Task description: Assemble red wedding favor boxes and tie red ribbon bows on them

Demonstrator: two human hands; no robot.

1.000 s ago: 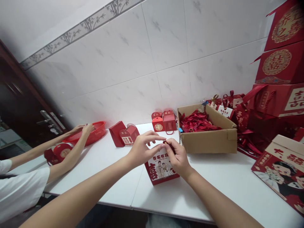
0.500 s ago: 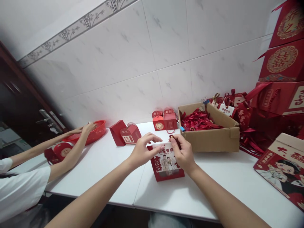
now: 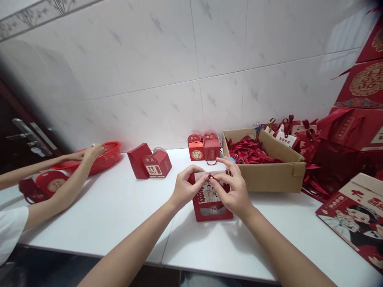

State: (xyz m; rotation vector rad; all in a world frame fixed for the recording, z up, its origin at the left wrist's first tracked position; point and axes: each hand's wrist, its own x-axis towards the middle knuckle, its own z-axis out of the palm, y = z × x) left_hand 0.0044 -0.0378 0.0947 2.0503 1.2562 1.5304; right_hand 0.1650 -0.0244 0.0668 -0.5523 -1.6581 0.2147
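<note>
Upright on the table in front of me is a red gift box (image 3: 214, 213) with a printed couple and a clear window low on its front. My left hand (image 3: 189, 186) is closed at the box's top edge, its thumb in front and its curled fingers partly hidden. My right hand (image 3: 235, 191) pinches a small dark red ribbon (image 3: 211, 176) with a gold-coloured fastener against the front of the top flap. The two thumbs nearly meet at this ribbon. My right fingers cover part of the print.
Behind the box stands a cardboard carton (image 3: 269, 177) of red ribbons (image 3: 249, 151). Small red boxes (image 3: 158, 165) sit towards the wall. Red bags (image 3: 356, 127) are stacked at right, near a large printed box (image 3: 350, 215). A co-worker's hands (image 3: 92, 153) reach into a red basin (image 3: 109, 157).
My right hand has brought the ribbon down and left onto the box's top flap. My left hand has closed in at the same spot. The view has turned slightly.
</note>
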